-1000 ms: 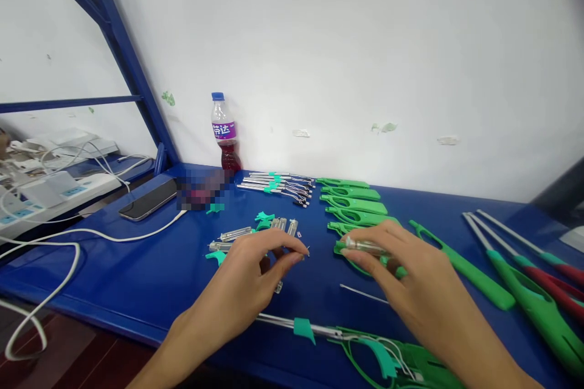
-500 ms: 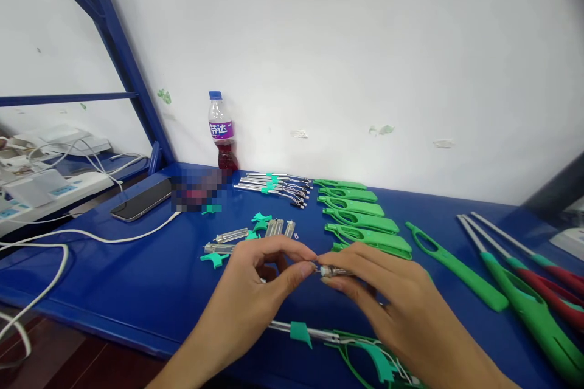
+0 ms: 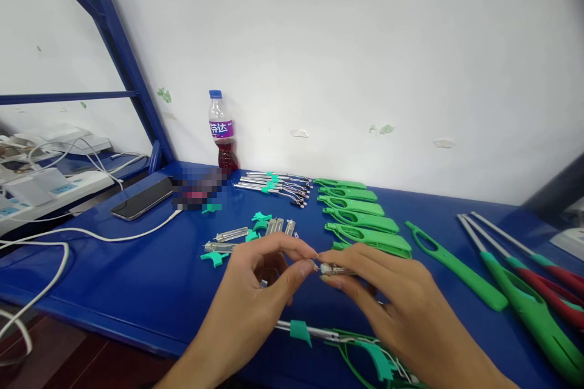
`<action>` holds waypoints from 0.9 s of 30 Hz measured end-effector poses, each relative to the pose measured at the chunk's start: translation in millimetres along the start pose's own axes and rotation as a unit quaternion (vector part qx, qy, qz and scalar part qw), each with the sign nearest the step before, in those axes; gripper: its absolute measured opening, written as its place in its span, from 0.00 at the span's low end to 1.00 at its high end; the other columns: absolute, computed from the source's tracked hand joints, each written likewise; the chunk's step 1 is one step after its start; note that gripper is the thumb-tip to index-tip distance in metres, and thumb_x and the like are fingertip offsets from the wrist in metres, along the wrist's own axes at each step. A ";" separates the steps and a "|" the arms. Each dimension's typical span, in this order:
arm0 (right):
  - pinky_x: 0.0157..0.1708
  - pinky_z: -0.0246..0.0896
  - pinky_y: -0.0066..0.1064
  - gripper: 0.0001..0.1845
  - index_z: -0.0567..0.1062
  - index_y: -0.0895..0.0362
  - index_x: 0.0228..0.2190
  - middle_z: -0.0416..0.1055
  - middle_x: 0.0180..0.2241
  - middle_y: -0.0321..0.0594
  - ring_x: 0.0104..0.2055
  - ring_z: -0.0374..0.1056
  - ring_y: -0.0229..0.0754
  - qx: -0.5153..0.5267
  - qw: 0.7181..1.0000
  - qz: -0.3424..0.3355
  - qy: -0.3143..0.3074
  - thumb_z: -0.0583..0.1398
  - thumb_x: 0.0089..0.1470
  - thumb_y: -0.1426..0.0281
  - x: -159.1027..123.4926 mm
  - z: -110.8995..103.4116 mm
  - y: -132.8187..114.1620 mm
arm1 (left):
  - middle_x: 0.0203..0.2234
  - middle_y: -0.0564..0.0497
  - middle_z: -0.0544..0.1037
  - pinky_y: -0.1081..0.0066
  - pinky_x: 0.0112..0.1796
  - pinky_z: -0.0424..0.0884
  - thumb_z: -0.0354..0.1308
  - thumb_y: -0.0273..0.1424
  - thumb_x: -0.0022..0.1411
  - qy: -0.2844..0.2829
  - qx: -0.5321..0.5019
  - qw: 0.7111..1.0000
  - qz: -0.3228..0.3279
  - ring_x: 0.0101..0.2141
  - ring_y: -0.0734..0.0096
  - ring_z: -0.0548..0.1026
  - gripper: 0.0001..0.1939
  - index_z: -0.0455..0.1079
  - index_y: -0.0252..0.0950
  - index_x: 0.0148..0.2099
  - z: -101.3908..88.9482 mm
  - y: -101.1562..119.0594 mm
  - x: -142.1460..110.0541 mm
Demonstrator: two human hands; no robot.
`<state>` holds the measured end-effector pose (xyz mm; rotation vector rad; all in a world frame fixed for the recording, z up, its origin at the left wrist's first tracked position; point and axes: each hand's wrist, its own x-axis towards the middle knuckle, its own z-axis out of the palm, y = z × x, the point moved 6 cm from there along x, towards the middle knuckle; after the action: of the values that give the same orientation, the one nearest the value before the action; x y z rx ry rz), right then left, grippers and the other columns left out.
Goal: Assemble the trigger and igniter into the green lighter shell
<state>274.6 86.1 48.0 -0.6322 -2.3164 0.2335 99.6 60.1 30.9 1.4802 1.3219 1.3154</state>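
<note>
My right hand [image 3: 395,295] is closed around a small clear lighter fuel tank [image 3: 336,270], its whitish valve end pointing left. My left hand [image 3: 255,292] meets it there, thumb and forefinger pinched round a tiny piece at the tip, mostly hidden by the fingers. Below the hands lies a green lighter shell half [image 3: 349,361] with a metal tube, white wires and a teal trigger [image 3: 379,360]. Beyond my left hand are several more clear tanks [image 3: 232,234] and loose teal triggers [image 3: 214,258].
Several green shell halves [image 3: 360,222] line up behind my right hand, with wired metal tubes [image 3: 260,182] to their left. Long green and red lighters [image 3: 538,310] lie at the right. A drink bottle [image 3: 222,134], phone [image 3: 143,197] and white cable [image 3: 114,236] are at the left.
My left hand has shifted very slightly, with its thumb tip still at the tank's valve end. The right hand and the tank look almost still.
</note>
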 end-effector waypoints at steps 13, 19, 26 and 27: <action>0.36 0.76 0.29 0.12 0.81 0.54 0.50 0.84 0.41 0.41 0.38 0.81 0.40 -0.040 0.997 -0.058 0.011 0.58 0.72 0.74 2.4 3.3 -5.0 | 0.22 0.57 0.70 0.75 0.18 0.50 0.65 0.41 0.69 -0.021 -0.029 0.999 -0.013 0.20 0.78 0.59 0.11 0.80 0.40 0.44 5.0 -3.8 -4.7; 0.37 0.76 0.30 0.16 0.80 0.54 0.51 0.84 0.42 0.42 0.38 0.80 0.41 -0.058 0.996 -0.063 0.022 0.56 0.70 0.79 2.7 5.5 -8.9 | 0.19 0.59 0.65 0.76 0.16 0.50 0.65 0.40 0.68 0.000 -0.052 0.999 -0.006 0.18 0.79 0.57 0.09 0.79 0.40 0.39 3.0 -1.5 -6.6; 0.38 0.75 0.30 0.16 0.79 0.54 0.52 0.82 0.42 0.42 0.39 0.78 0.42 -0.056 0.997 -0.049 0.012 0.56 0.70 0.78 -1.1 14.0 -7.3 | 0.21 0.57 0.69 0.76 0.22 0.60 0.62 0.35 0.66 0.021 -0.039 0.999 0.030 0.20 0.78 0.62 0.13 0.73 0.38 0.29 2.9 5.0 -6.5; 0.38 0.74 0.30 0.15 0.78 0.54 0.52 0.82 0.41 0.41 0.39 0.78 0.42 -0.059 0.997 -0.049 0.013 0.56 0.71 0.77 -1.3 14.9 -7.3 | 0.21 0.56 0.70 0.75 0.25 0.62 0.62 0.34 0.66 0.023 -0.034 0.999 0.032 0.22 0.76 0.65 0.13 0.73 0.38 0.28 2.4 4.3 -6.3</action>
<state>262.5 79.3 38.8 -0.5734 -2.3412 0.0431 103.2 53.4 33.2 1.4637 1.2551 1.4302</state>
